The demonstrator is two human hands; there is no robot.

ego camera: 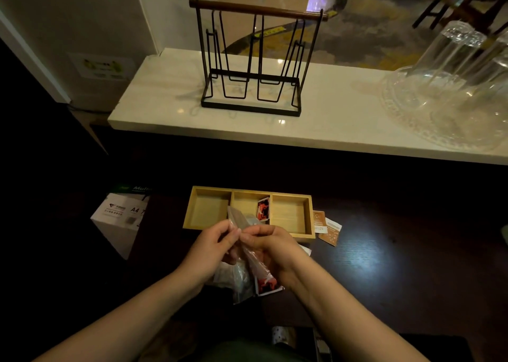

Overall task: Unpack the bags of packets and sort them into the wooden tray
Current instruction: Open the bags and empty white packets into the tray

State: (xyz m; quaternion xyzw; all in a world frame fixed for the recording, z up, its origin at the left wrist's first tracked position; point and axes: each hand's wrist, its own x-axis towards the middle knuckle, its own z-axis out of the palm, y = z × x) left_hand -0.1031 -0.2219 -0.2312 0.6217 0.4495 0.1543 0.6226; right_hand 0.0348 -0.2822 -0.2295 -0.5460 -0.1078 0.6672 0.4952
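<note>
Head view. Left hand (213,247) and right hand (270,247) meet just in front of the wooden tray (309,218), both pinching a clear plastic bag (251,260) between curled fingers and thumb. The bag's long axis runs from its upper end over the tray's near wall down toward the person, tilted slightly rightward; a red-and-black packet (268,284) shows at its lower end. A like packet (263,209) stands on edge in the tray's middle compartment. Orange-and-white sachets (328,228) lie on the dark table (384,265) just right of the tray. More crumpled plastic (233,277) lies beneath the hands.
</note>
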